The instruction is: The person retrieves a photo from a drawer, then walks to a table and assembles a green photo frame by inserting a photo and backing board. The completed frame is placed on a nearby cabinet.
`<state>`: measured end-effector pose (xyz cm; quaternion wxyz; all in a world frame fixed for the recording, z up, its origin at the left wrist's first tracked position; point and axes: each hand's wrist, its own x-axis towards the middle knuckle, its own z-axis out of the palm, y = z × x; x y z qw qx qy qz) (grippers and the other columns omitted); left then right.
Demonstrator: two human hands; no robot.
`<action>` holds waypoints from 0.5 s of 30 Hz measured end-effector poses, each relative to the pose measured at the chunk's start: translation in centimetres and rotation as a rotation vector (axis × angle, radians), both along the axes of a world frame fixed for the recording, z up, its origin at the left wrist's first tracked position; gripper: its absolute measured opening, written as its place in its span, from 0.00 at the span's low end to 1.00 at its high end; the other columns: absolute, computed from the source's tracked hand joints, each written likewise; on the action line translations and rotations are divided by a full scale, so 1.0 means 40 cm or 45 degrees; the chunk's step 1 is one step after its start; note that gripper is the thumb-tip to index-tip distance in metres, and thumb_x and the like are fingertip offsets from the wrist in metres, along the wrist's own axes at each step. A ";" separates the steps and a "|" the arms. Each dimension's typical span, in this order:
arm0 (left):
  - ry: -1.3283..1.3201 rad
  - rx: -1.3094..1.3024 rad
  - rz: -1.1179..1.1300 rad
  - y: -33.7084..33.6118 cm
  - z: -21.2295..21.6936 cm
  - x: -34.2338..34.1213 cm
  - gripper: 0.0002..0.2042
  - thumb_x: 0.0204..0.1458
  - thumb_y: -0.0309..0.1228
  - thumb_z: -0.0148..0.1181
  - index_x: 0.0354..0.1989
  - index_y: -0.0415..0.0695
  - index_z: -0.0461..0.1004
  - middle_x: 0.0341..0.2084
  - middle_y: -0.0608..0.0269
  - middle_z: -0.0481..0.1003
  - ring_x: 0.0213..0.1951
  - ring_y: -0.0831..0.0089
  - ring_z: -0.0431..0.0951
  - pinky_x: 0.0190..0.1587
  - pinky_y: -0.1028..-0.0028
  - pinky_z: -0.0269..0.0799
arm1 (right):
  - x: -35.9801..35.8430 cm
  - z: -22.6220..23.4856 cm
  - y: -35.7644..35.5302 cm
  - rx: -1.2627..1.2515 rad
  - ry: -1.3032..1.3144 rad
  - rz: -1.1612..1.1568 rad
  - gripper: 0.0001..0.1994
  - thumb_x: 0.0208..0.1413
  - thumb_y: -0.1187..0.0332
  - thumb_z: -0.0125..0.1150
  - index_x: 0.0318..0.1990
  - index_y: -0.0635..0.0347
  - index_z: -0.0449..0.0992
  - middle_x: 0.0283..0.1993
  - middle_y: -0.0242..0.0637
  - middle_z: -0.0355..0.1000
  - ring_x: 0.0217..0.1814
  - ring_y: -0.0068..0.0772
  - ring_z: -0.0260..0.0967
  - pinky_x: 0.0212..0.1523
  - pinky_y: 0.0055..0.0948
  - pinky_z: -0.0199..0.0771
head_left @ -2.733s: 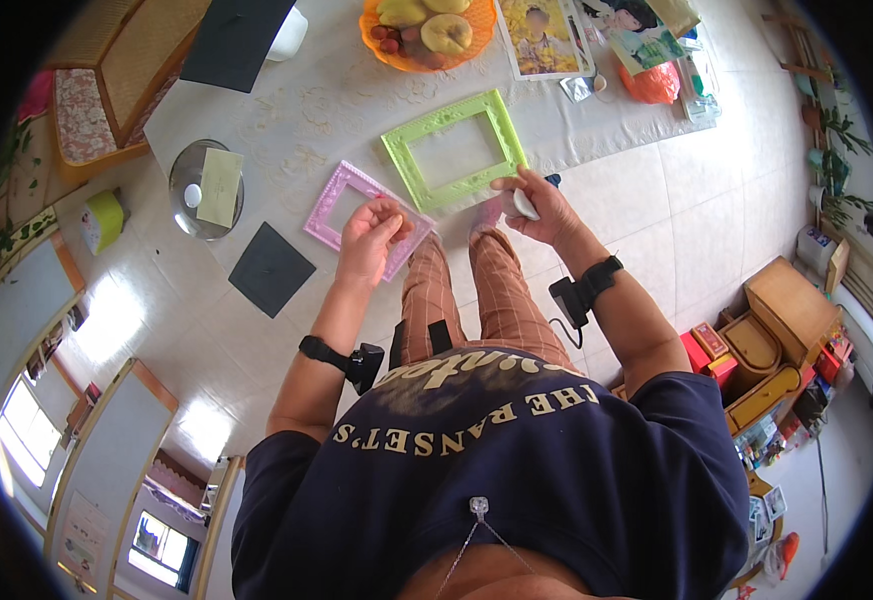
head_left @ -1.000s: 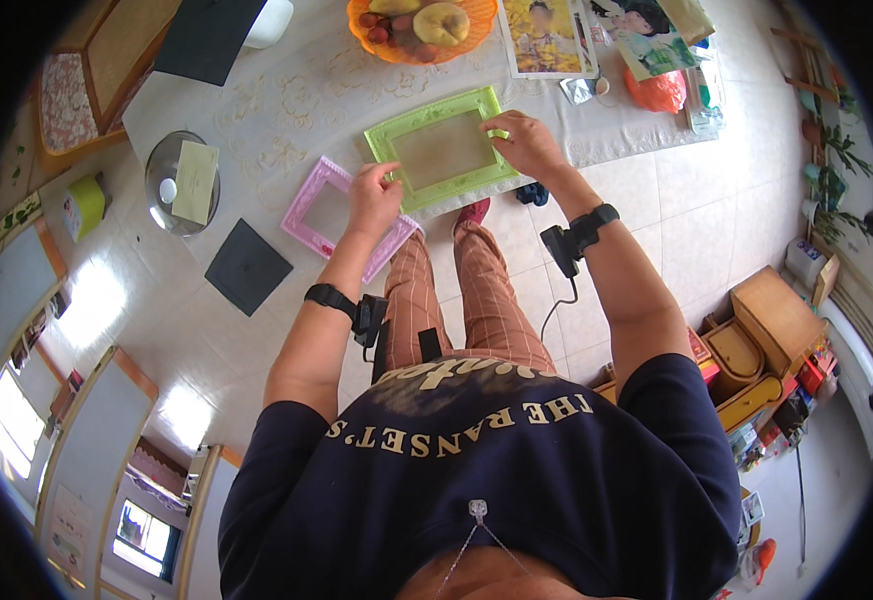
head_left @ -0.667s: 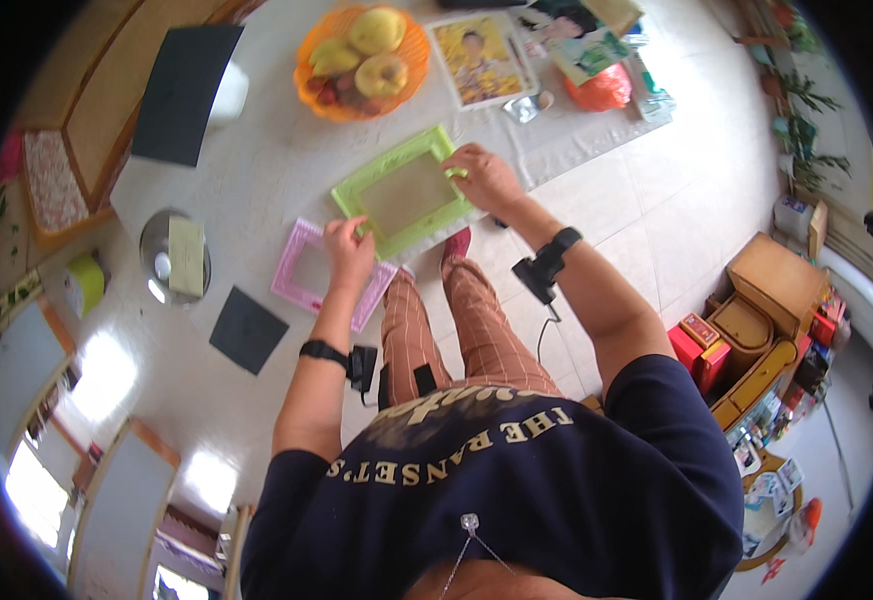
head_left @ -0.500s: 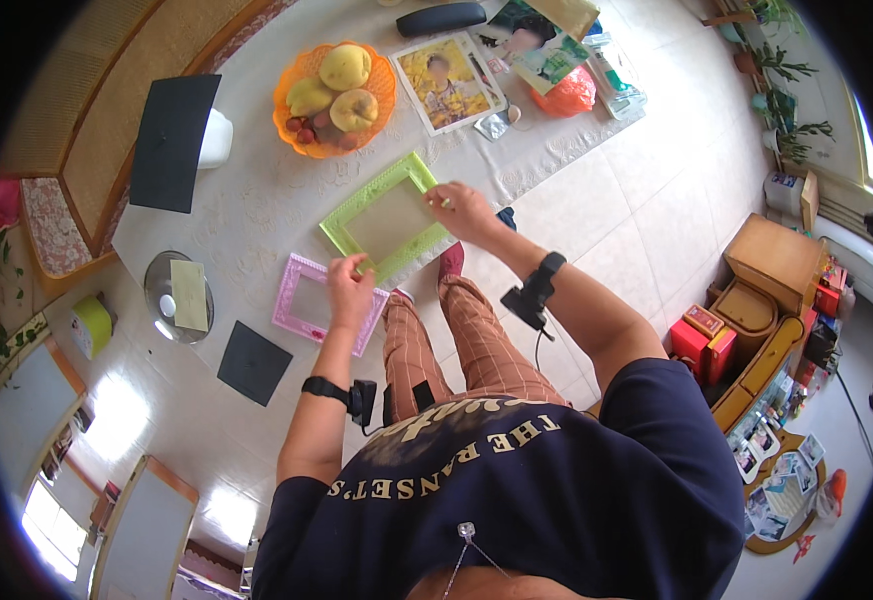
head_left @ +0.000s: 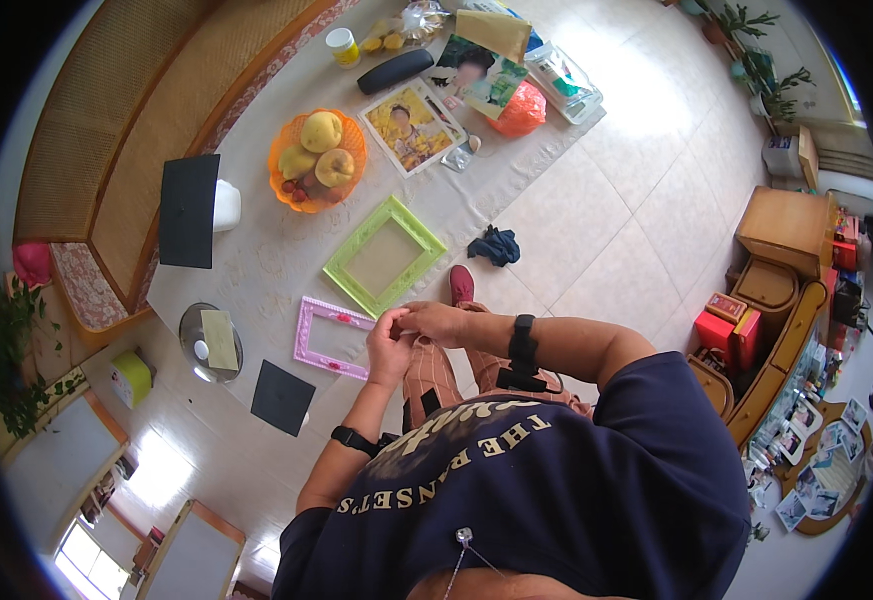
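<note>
My left hand and my right hand meet above my lap, just off the table's near edge. Their fingers are closed and pressed together at the tips. Whatever lies between them is hidden. Just beyond the hands lies a light-green picture frame, flat on the pale tablecloth, with a greyish panel inside its border. The left hand is nearest a pink frame with red ornaments, partly covered by that hand. A dark backing board lies nearer me, left of the hands.
An orange basket holds fruit. Beside it are a photo print, a dark case and a red plastic bag. Another dark board leans at the left. A round tray carries a paper. Dark cloth lies on the floor.
Both hands have left the green frame and come together nearer my body. The green frame stays on the table. The whole view has shifted somewhat.
</note>
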<state>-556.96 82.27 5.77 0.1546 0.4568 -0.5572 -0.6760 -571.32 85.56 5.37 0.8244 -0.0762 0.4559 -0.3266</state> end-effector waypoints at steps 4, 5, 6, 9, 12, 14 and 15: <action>-0.173 0.096 0.070 -0.009 0.008 0.011 0.05 0.52 0.21 0.57 0.37 0.42 0.72 0.27 0.69 0.73 0.26 0.82 0.72 0.27 0.81 0.70 | -0.041 -0.008 -0.012 -0.204 0.248 0.126 0.24 0.57 0.56 0.55 0.56 0.60 0.66 0.47 0.36 0.71 0.47 0.26 0.66 0.42 0.26 0.68; -0.158 0.163 0.175 -0.014 0.005 0.021 0.05 0.52 0.22 0.57 0.36 0.42 0.72 0.26 0.70 0.73 0.25 0.83 0.72 0.26 0.82 0.69 | -0.057 -0.024 -0.025 -0.254 0.421 0.144 0.26 0.56 0.54 0.57 0.58 0.60 0.66 0.48 0.38 0.71 0.49 0.28 0.66 0.46 0.28 0.69; -0.141 0.231 0.282 -0.019 0.000 0.033 0.04 0.53 0.23 0.57 0.36 0.41 0.72 0.26 0.70 0.72 0.24 0.83 0.71 0.26 0.82 0.69 | -0.102 -0.045 -0.029 -0.403 0.967 0.214 0.28 0.53 0.55 0.62 0.59 0.59 0.67 0.49 0.42 0.70 0.48 0.32 0.67 0.48 0.30 0.70; -0.080 0.344 0.518 -0.044 -0.016 0.090 0.06 0.53 0.24 0.56 0.38 0.42 0.70 0.26 0.69 0.71 0.22 0.84 0.69 0.23 0.84 0.67 | -0.308 -0.124 -0.123 -0.483 1.453 -0.133 0.25 0.45 0.56 0.67 0.51 0.52 0.72 0.49 0.52 0.68 0.54 0.53 0.64 0.55 0.42 0.66; -0.155 0.399 0.659 -0.071 -0.016 0.151 0.08 0.53 0.22 0.54 0.42 0.42 0.69 0.28 0.67 0.72 0.22 0.83 0.69 0.23 0.84 0.67 | -0.544 -0.156 -0.240 -0.468 2.089 -0.537 0.22 0.44 0.64 0.63 0.50 0.57 0.72 0.50 0.50 0.66 0.57 0.52 0.59 0.57 0.41 0.62; -0.284 0.451 0.707 -0.076 -0.008 0.176 0.10 0.52 0.21 0.53 0.43 0.42 0.68 0.29 0.66 0.72 0.21 0.83 0.69 0.22 0.84 0.67 | -0.652 -0.151 -0.292 -0.296 2.058 -0.814 0.22 0.43 0.64 0.63 0.49 0.56 0.74 0.55 0.52 0.64 0.61 0.51 0.55 0.60 0.39 0.60; -0.239 0.434 0.667 -0.072 -0.003 0.182 0.10 0.51 0.20 0.52 0.43 0.42 0.68 0.29 0.66 0.72 0.21 0.83 0.69 0.22 0.84 0.67 | -0.688 -0.148 -0.310 -0.240 2.054 -0.766 0.23 0.43 0.64 0.63 0.50 0.55 0.74 0.56 0.53 0.63 0.63 0.51 0.54 0.60 0.39 0.59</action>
